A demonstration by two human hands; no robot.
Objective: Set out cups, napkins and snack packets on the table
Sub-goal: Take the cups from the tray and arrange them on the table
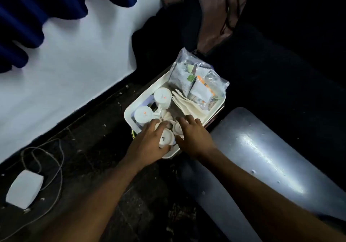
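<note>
A white tray (131,110) sits on the dark floor and holds several upside-down white cups, folded white napkins (187,105) and a clear bag of snack packets (198,80). Two cups (162,95) (143,114) stand at the tray's left. My left hand (149,140) lies over a cup (166,138) at the near end, fingers curled around it. My right hand (192,137) hovers with spread fingers over another cup (177,127) beside it, touching its top.
A white wall (74,54) runs along the left with a dark blue curtain (37,7) above. A white adapter with a grey cable (24,187) lies on the floor at left. A shiny grey curved surface (262,157) is at right, and brown fabric (211,7) behind the tray.
</note>
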